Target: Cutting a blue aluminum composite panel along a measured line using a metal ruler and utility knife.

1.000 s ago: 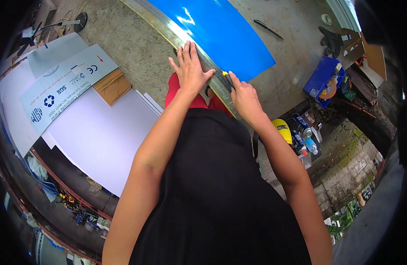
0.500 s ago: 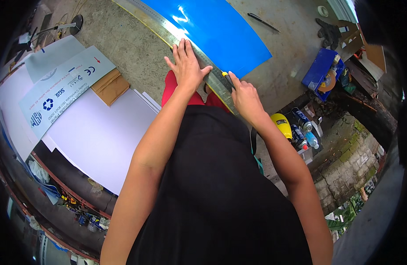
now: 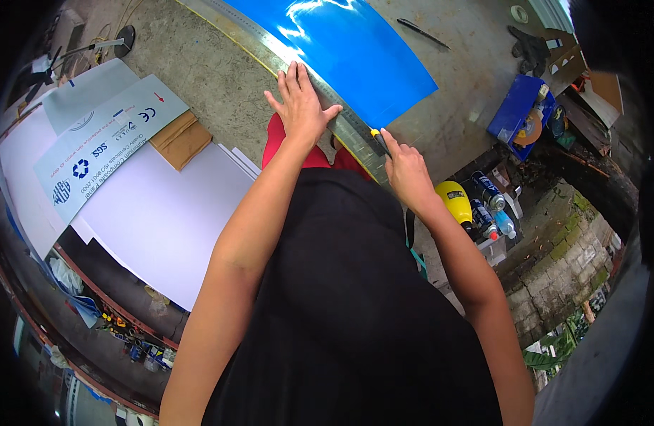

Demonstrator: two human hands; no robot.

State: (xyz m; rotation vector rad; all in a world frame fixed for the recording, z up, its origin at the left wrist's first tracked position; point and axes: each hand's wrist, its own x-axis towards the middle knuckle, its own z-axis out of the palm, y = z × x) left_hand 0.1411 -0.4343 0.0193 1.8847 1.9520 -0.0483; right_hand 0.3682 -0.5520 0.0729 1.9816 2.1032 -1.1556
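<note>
My left hand (image 3: pixel 300 110) lies flat with fingers spread on a long metal ruler (image 3: pixel 352 129), which runs along the near edge of a glossy blue sheet (image 3: pixel 359 60). In my right hand (image 3: pixel 409 174) is a yellow and black utility knife (image 3: pixel 378 140), gripped with the index finger stretched along it. The knife's yellow front end is at the ruler, by the near corner of the blue sheet. Its blade is too small to make out.
A dark pen-like tool (image 3: pixel 422 33) lies beyond the sheet. At right are a blue bin (image 3: pixel 510 110), a yellow bottle (image 3: pixel 454 201) and several spray cans (image 3: pixel 487 190). White panels (image 3: pixel 167 227) are stacked at left, with brown cardboard (image 3: pixel 181 140) on top.
My right hand and the utility knife have moved toward me and slightly right along the ruler. My left hand stays in place.
</note>
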